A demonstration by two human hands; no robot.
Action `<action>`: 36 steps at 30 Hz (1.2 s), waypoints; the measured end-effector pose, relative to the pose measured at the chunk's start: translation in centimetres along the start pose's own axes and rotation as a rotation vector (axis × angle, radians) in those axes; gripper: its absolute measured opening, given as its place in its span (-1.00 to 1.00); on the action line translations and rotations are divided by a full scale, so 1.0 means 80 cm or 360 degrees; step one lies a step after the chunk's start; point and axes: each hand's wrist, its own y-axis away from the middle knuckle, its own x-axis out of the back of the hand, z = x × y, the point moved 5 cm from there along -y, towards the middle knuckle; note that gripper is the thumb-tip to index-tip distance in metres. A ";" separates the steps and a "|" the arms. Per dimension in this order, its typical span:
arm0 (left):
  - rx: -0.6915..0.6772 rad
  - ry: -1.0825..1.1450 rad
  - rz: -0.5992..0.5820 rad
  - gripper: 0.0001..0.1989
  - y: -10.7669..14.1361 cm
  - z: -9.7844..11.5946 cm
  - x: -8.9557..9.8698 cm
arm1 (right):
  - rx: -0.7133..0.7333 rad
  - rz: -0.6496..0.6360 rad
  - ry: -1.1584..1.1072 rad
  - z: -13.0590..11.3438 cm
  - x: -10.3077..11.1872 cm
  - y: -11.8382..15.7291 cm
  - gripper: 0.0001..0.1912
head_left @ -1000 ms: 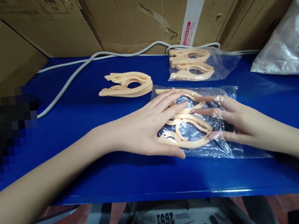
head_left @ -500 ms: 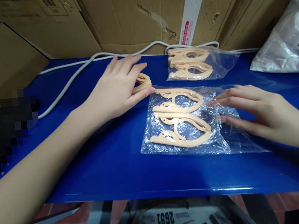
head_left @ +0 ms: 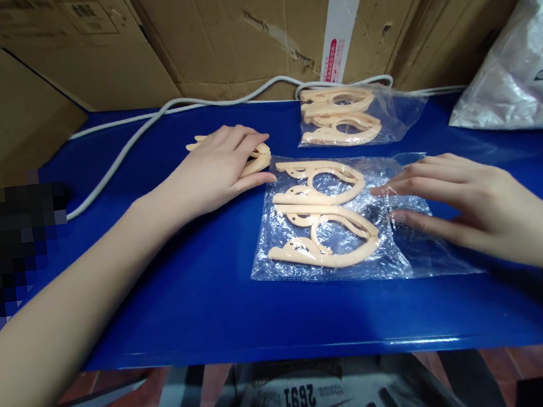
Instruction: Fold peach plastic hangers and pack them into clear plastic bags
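Observation:
My left hand (head_left: 224,163) lies curved over a beige folding hanger (head_left: 260,158), thumb on the near side and fingers on the far side. Most of that hanger is hidden; its ends show at both sides of the hand. In front of me is a clear plastic bag (head_left: 388,259) with folded hangers (head_left: 351,256) inside, laid flat. The fingertips of my right hand (head_left: 452,199) touch the right part of this bag, thumb and fingers apart, gripping nothing that I can see.
Farther back on the blue table (head_left: 175,306) lies another bag of hangers (head_left: 341,130). A white cable (head_left: 132,147) runs along the back, against cardboard boxes (head_left: 233,38). At the right stands a large whitish plastic bag (head_left: 521,70). The table's front edge is near me.
My left hand has come down and its fingers have curved over the loose hanger, which shows more at its left end. My right hand has stayed at the bag.

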 end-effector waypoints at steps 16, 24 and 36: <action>-0.0281 0.0059 0.0540 -0.54 0.007 0.032 0.030 | -0.0519 0.0510 0.0029 -0.002 0.037 0.007 -0.77; -0.0786 0.0018 0.0788 -0.57 0.030 0.129 0.047 | -0.0238 -0.0070 -0.0795 -0.046 0.011 -0.016 -0.65; -0.0694 -0.0053 0.0624 -0.41 0.029 0.152 0.033 | -0.0884 0.0140 -0.1526 -0.022 -0.023 -0.015 -0.83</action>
